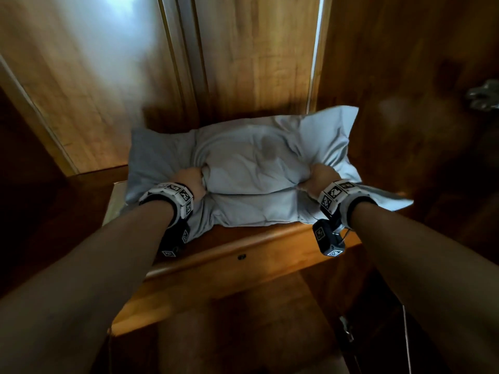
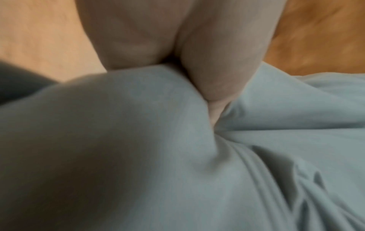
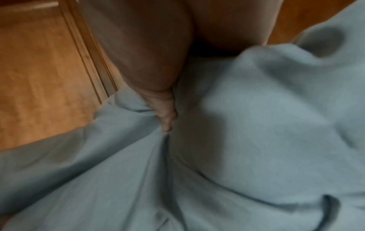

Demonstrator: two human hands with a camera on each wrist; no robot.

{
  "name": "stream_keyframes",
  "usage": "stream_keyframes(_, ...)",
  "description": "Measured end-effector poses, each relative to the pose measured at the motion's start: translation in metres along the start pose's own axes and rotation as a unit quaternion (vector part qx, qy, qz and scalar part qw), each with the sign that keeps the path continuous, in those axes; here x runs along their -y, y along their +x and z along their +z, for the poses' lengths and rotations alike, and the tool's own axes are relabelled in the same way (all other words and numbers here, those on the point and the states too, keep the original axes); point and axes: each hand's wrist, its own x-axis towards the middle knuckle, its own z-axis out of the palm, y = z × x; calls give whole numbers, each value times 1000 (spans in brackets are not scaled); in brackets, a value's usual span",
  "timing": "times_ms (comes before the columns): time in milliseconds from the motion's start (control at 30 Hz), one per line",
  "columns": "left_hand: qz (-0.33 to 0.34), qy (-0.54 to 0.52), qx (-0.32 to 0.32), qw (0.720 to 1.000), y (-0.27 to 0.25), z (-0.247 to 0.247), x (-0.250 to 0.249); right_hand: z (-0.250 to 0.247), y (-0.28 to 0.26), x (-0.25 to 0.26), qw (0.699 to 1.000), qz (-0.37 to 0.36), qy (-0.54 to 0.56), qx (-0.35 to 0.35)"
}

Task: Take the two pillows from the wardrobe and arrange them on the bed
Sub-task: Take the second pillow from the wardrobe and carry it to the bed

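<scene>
1. Pillows in pale blue-grey cases lie stacked on a shelf inside the wardrobe (image 1: 243, 63): the top pillow (image 1: 248, 163) rests on the lower pillow (image 1: 259, 211), whose near edge hangs a little over the shelf's front.
2. Our left hand (image 1: 190, 182) is clenched on the top pillow at its left near part, fingers dug into the cloth; the left wrist view shows a finger (image 2: 215, 75) buried in a fold of the case (image 2: 256, 140).
3. Our right hand (image 1: 321, 176) is clenched on the same pillow at its right near part; the right wrist view shows a fingertip (image 3: 166, 118) pressed into a crease of the cloth (image 3: 256, 125).
4. We cannot tell whether either hand also catches the lower pillow.
5. Both wrists carry bands (image 1: 172, 195) with black-and-white square markers.
6. The top pillow's far right corner sticks up against the wardrobe's back panel, and a flat corner of cloth juts out to the right past the right wrist.
7. The shelf (image 1: 243, 247) is glossy brown wood with a rounded front edge and a small dark hole in its face.
8. Wood-grain panels with a vertical moulding form the back of the wardrobe; a bright reflection sits on the far left panel.
9. A metal handle (image 1: 483, 98) shows at the far right, blurred.
</scene>
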Motion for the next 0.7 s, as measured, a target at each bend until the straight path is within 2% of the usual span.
stream_keyframes(200, 68, -22, -16, 997, -137, 0, -5, -21, -136, -29, 999, -16, 15, -35)
stream_keyframes(300, 90, -40, -9, 995, -215, 15, -4, -17, -214, -55, 999, 4, 22, -37)
stream_keyframes(433, 110, -13, 67, 992, -314, 50, -4, -2, -326, -92, 998, 57, 34, 9)
stream_keyframes(566, 121, 7, 142, 982, -388, 113, 0, 29, -429, -135, 991, 108, 53, 50)
stream_keyframes(700, 105, 40, 224, 968, -452, 189, 8, 72, -520, -186, 966, 209, 47, 146)
